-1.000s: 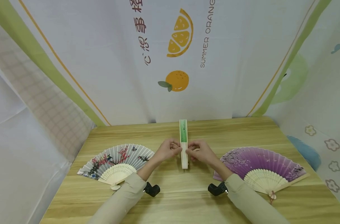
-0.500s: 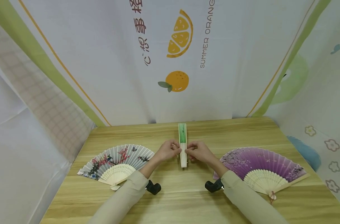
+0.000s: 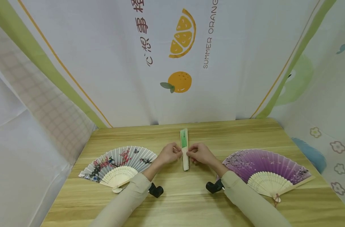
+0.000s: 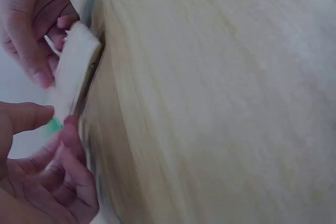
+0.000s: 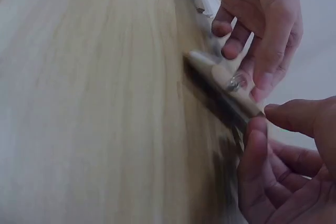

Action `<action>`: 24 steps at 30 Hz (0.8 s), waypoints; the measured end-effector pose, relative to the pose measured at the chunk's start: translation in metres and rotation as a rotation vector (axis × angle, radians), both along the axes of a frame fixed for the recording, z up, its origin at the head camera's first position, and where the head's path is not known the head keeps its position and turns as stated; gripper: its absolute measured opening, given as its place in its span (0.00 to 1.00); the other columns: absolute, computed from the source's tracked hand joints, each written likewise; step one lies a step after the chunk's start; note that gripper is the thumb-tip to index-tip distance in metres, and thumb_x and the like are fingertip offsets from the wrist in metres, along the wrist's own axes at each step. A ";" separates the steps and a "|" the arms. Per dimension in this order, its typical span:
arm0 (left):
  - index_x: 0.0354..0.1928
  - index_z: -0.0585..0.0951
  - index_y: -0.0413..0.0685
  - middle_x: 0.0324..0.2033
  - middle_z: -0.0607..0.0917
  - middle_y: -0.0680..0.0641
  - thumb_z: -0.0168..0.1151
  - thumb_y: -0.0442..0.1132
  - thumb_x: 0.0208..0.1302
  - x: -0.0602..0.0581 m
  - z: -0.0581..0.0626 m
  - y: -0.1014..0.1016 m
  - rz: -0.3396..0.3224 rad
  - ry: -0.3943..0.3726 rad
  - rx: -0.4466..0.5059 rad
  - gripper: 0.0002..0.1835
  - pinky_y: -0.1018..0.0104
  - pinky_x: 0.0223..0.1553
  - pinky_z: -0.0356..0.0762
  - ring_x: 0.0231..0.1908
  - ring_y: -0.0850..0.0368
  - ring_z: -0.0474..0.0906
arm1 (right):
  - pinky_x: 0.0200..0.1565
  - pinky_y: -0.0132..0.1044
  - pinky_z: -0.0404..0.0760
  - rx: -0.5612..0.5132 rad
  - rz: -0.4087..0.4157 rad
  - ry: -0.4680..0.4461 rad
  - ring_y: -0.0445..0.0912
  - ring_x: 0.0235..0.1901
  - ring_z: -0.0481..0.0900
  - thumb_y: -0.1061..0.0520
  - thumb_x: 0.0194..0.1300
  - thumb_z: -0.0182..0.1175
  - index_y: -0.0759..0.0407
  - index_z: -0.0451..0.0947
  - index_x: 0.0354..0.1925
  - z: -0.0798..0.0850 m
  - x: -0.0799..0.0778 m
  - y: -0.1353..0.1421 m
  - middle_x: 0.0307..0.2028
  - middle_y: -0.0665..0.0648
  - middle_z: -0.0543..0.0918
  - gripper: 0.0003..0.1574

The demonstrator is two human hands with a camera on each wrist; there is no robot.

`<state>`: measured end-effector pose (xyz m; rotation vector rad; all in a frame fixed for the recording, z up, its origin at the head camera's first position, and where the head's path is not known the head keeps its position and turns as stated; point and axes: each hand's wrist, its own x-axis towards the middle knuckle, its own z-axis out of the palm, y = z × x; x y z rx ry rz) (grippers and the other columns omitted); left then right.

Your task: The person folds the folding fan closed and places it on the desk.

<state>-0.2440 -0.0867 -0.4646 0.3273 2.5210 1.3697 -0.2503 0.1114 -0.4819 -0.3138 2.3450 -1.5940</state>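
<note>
A folded hand fan [image 3: 184, 149] with green pleats at its far end and pale ribs at its near end lies lengthwise mid-table. My left hand [image 3: 170, 153] pinches its left side between thumb and fingers. From the right side my right hand [image 3: 201, 153] pinches it too, thumb on top. In the left wrist view, the pale ribs [image 4: 76, 69] show between the two hands. The right wrist view has the fan's rivet end [image 5: 231, 82], somewhat blurred, raised at a slant above the wood, with a dark shadow beneath.
An open white fan with plum blossoms [image 3: 118, 165] lies on the left of the wooden table [image 3: 186, 201]. To the right is an open purple fan [image 3: 264, 171], its tassel [image 3: 276, 198] toward me. A printed cloth [image 3: 217, 94] hangs behind the table's far edge.
The folded fan has come a little toward me, and its far end has swung slightly left. My right hand has shifted a little left with it. The open fans have not moved.
</note>
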 end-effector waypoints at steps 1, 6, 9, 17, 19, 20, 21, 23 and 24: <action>0.45 0.79 0.34 0.33 0.87 0.40 0.64 0.31 0.69 0.000 0.000 0.000 0.007 0.010 -0.020 0.07 0.64 0.33 0.78 0.31 0.51 0.83 | 0.21 0.33 0.78 0.028 -0.004 0.007 0.44 0.20 0.78 0.65 0.72 0.61 0.71 0.80 0.43 0.000 0.000 0.001 0.24 0.58 0.82 0.07; 0.41 0.81 0.39 0.32 0.88 0.44 0.65 0.32 0.68 0.001 0.002 -0.003 0.023 0.044 -0.083 0.04 0.63 0.34 0.78 0.30 0.55 0.83 | 0.22 0.34 0.79 0.109 -0.023 0.030 0.45 0.20 0.79 0.62 0.73 0.61 0.69 0.81 0.42 0.006 -0.002 0.008 0.24 0.58 0.82 0.08; 0.41 0.81 0.39 0.31 0.87 0.45 0.65 0.34 0.69 0.002 0.003 -0.005 0.016 0.047 -0.081 0.04 0.64 0.33 0.77 0.30 0.54 0.83 | 0.24 0.36 0.82 0.070 -0.010 0.023 0.47 0.23 0.81 0.60 0.75 0.60 0.70 0.80 0.47 0.007 -0.005 0.016 0.28 0.60 0.83 0.12; 0.41 0.82 0.38 0.30 0.85 0.47 0.66 0.37 0.69 0.006 0.014 0.000 -0.039 0.061 -0.065 0.08 0.65 0.29 0.76 0.28 0.57 0.80 | 0.36 0.47 0.86 -0.115 0.073 -0.060 0.56 0.35 0.87 0.54 0.78 0.57 0.77 0.71 0.60 0.016 -0.014 0.043 0.46 0.73 0.83 0.27; 0.41 0.82 0.38 0.30 0.85 0.47 0.66 0.37 0.69 0.007 0.016 0.002 -0.058 0.056 -0.056 0.08 0.66 0.28 0.76 0.28 0.58 0.79 | 0.40 0.50 0.86 -0.148 0.090 -0.085 0.60 0.39 0.87 0.53 0.78 0.57 0.77 0.68 0.63 0.020 -0.015 0.053 0.49 0.75 0.81 0.30; 0.41 0.82 0.38 0.30 0.85 0.47 0.66 0.38 0.69 0.008 0.017 0.003 -0.065 0.047 -0.060 0.08 0.67 0.28 0.75 0.27 0.59 0.78 | 0.41 0.51 0.85 -0.162 0.092 -0.096 0.61 0.40 0.87 0.52 0.78 0.57 0.77 0.67 0.64 0.022 -0.016 0.057 0.50 0.76 0.81 0.31; 0.41 0.82 0.38 0.29 0.84 0.48 0.66 0.38 0.69 0.008 0.018 0.004 -0.075 0.046 -0.060 0.09 0.67 0.27 0.74 0.27 0.59 0.77 | 0.42 0.52 0.85 -0.173 0.102 -0.100 0.63 0.42 0.86 0.52 0.78 0.57 0.78 0.65 0.65 0.023 -0.017 0.063 0.51 0.77 0.80 0.33; 0.42 0.82 0.38 0.29 0.83 0.48 0.66 0.39 0.68 0.010 0.019 0.006 -0.095 0.043 -0.059 0.09 0.68 0.26 0.73 0.26 0.60 0.76 | 0.45 0.54 0.84 -0.192 0.111 -0.107 0.65 0.44 0.85 0.51 0.79 0.56 0.78 0.63 0.67 0.026 -0.018 0.073 0.53 0.78 0.79 0.35; 0.42 0.82 0.38 0.29 0.83 0.48 0.66 0.39 0.69 0.010 0.019 0.007 -0.102 0.040 -0.058 0.10 0.68 0.26 0.73 0.26 0.60 0.76 | 0.45 0.54 0.83 -0.201 0.107 -0.109 0.65 0.45 0.85 0.51 0.79 0.56 0.78 0.63 0.67 0.027 -0.018 0.078 0.53 0.78 0.78 0.35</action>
